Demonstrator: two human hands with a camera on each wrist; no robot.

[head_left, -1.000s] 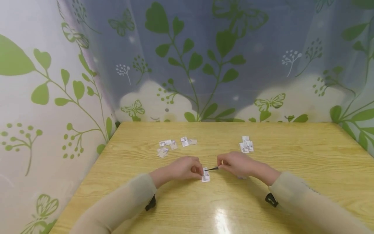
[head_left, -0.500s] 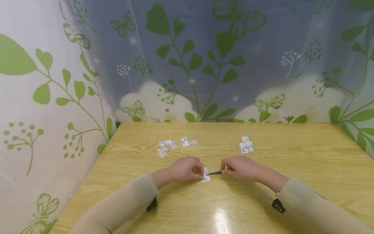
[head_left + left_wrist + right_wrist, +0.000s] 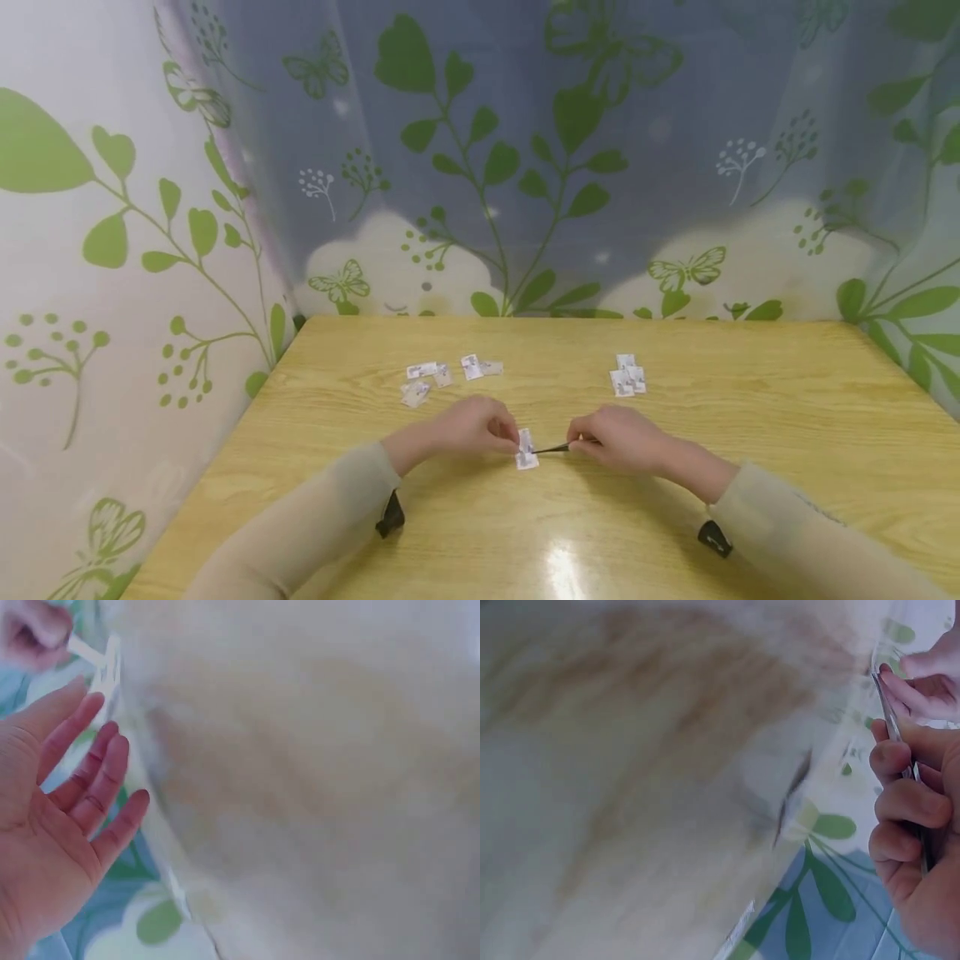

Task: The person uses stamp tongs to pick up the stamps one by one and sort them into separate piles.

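In the middle of the table, small white slips with grey print (image 3: 527, 459) lie in front of my hands, seemingly overlapping. My left hand (image 3: 474, 427) touches their left edge with thumb and forefinger; in the left wrist view the fingers of this left hand (image 3: 64, 795) are mostly straight. My right hand (image 3: 624, 440) grips slim dark tweezers (image 3: 553, 448), whose tips reach the slips from the right. The right wrist view shows the tweezers (image 3: 890, 712) held in curled fingers, their tips close to the left fingertips. Whether the tips pinch a slip cannot be told.
Several similar slips (image 3: 422, 370) lie scattered at the back left of the wooden table (image 3: 360, 517). Another overlapping cluster of slips (image 3: 622, 383) lies at the back right. A patterned curtain (image 3: 480, 167) hangs behind the table and along its left side.
My right hand has shifted a little rightward and toward me. The tweezers' tips have come down from the upper part of the slips to their middle. My left hand has stayed nearly still.
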